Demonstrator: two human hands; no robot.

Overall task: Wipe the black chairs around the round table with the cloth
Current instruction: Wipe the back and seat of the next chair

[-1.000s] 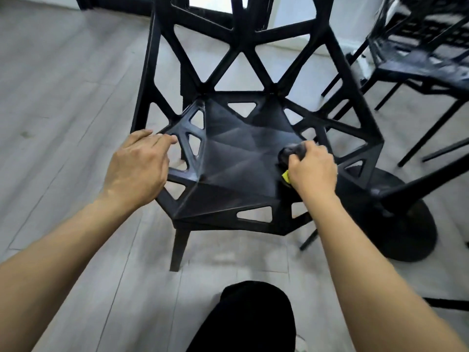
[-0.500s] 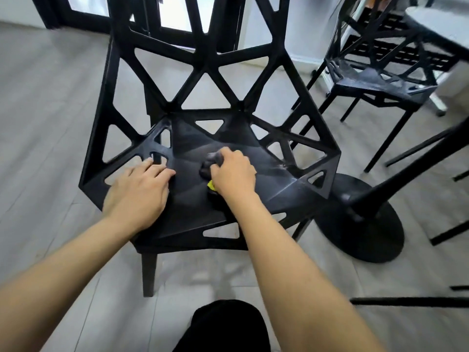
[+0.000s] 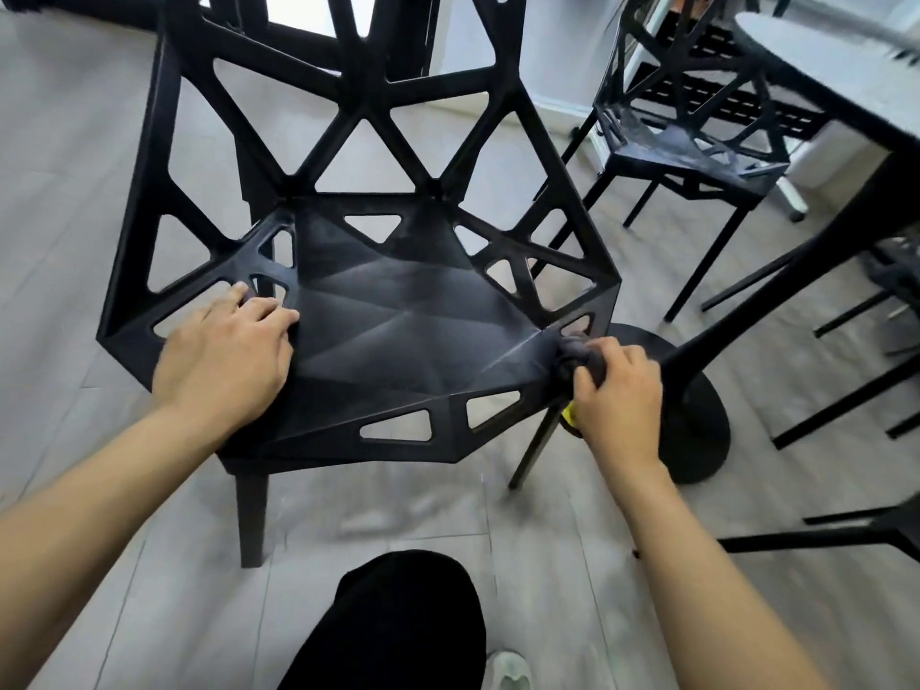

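The right hand [image 3: 620,395] grips the bunched cloth [image 3: 577,358] at the near chair [image 3: 398,321]'s lower-right seat corner, unwiped seat stretching left of it toward the left hand [image 3: 224,361], resting flat with relaxed fingers.

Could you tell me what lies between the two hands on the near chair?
Only bare faceted seat of the near chair, head view: left hand rests on it, right hand grips the cloth.

Right hand [image 3: 615,398] grips cloth [image 3: 577,358] at chair [image 3: 398,316] edge, seemingly touching.
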